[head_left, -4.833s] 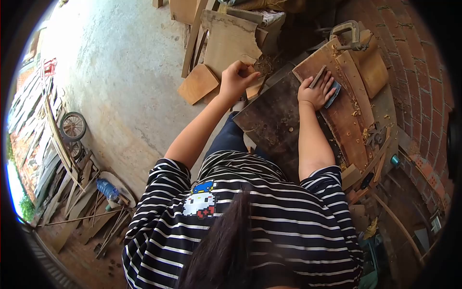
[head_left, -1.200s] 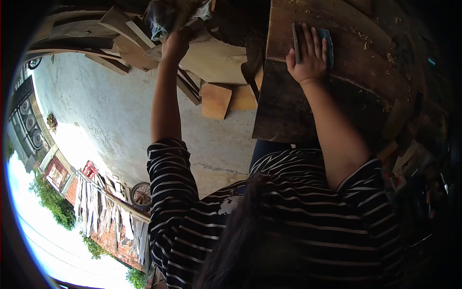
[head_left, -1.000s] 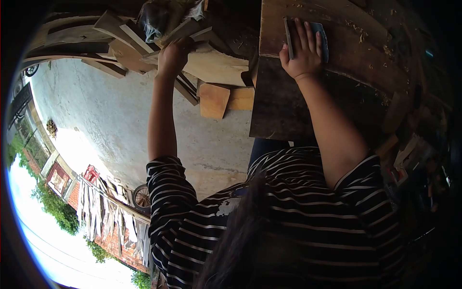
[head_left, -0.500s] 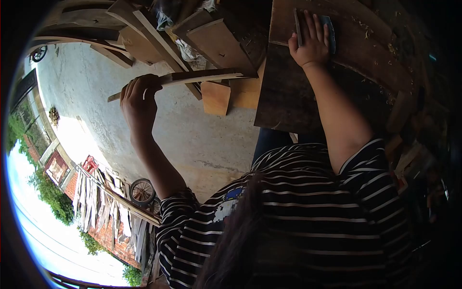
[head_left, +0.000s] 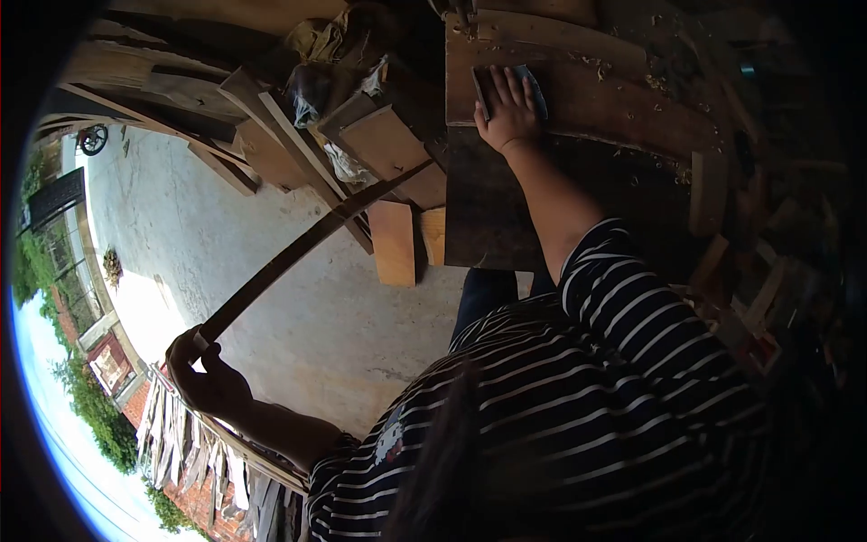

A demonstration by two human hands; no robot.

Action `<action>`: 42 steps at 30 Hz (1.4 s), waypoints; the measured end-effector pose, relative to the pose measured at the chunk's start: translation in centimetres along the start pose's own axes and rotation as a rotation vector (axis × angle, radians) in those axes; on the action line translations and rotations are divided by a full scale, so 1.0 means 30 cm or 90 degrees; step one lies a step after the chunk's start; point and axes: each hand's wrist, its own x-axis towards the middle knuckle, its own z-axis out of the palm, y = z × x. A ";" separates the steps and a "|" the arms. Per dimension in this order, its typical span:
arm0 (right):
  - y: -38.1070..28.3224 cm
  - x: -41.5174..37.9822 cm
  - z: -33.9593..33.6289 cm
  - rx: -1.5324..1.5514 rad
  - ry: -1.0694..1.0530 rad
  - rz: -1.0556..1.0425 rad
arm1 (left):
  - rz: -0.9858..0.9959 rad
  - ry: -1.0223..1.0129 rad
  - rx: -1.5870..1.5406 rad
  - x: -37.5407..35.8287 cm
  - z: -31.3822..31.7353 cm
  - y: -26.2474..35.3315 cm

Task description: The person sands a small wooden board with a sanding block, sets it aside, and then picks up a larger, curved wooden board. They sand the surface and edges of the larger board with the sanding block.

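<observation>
My left hand, low at the left, is closed around the near end of a long, thin, slightly curved wooden strip. The strip slants up to the right, its far end over the stacked boards. My right hand lies flat with fingers stretched out on a dark blue-grey sheet that looks like sandpaper. Part of the sheet shows on both sides of the fingers; the rest is hidden under them. Beneath it is a reddish-brown curved board on a dark work surface.
Wood shavings are scattered over the board. Wooden offcuts and cut boards lean beside the work surface. Below spreads a concrete floor. At the lower left, wood slats stand against a brick wall.
My left hand has moved down and left, from gripping the strip along its length to holding its near end. The view has shifted; my right hand stays flat on the sheet.
</observation>
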 end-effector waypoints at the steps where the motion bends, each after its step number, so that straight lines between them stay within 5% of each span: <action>1: 0.001 0.000 -0.001 0.013 0.002 0.002 | -0.038 0.049 0.033 0.005 -0.036 0.000; 4: 0.009 0.002 0.004 0.078 -0.027 0.005 | 0.021 0.085 0.018 0.057 -0.167 -0.080; 6: 0.014 0.001 -0.008 0.125 -0.014 0.007 | -0.057 0.148 -0.028 0.081 -0.242 -0.142; 9: 0.025 0.017 -0.002 0.216 -0.043 0.030 | 0.109 0.223 0.057 0.154 -0.379 -0.188; 13: 0.063 0.079 -0.036 0.428 -0.133 0.036 | 0.027 0.241 0.102 0.298 -0.558 0.050; 14: 0.082 0.086 -0.054 0.424 -0.115 0.039 | -0.009 0.241 -0.018 0.328 -0.602 0.071; 18: 0.104 0.052 0.016 0.768 -0.396 0.106 | 0.043 0.271 -0.038 0.371 -0.705 0.198; 22: 0.055 -0.205 -0.190 0.960 -0.413 0.202 | 0.065 0.271 -0.084 0.369 -0.715 0.300; 25: 0.013 -0.329 -0.305 1.167 -0.644 0.356 | 0.087 0.270 -0.123 0.395 -0.707 0.367; 27: -0.073 -0.383 -0.163 1.249 -0.609 0.428 | 0.119 0.265 -0.171 0.445 -0.670 0.444; 28: -0.033 -0.412 -0.395 1.191 -0.550 0.513 | 0.142 0.259 -0.199 0.482 -0.644 0.493; 30: 0.035 -0.425 -0.209 1.331 -0.530 0.558 | 0.220 0.221 -0.272 0.595 -0.572 0.643; 34: 0.234 -0.385 -0.368 1.176 -0.576 0.500 | 0.311 0.216 -0.328 0.680 -0.594 0.802; 37: 0.355 -0.446 -0.422 1.287 -0.425 0.513 | 0.372 0.230 -0.354 0.722 -0.650 0.892; 38: 0.361 -0.424 -0.157 1.336 -0.384 0.615 | 0.392 0.233 -0.363 0.733 -0.667 0.919; 42: 0.512 -0.586 -0.231 1.613 -0.204 0.706 | 0.455 0.250 -0.388 0.758 -0.729 1.001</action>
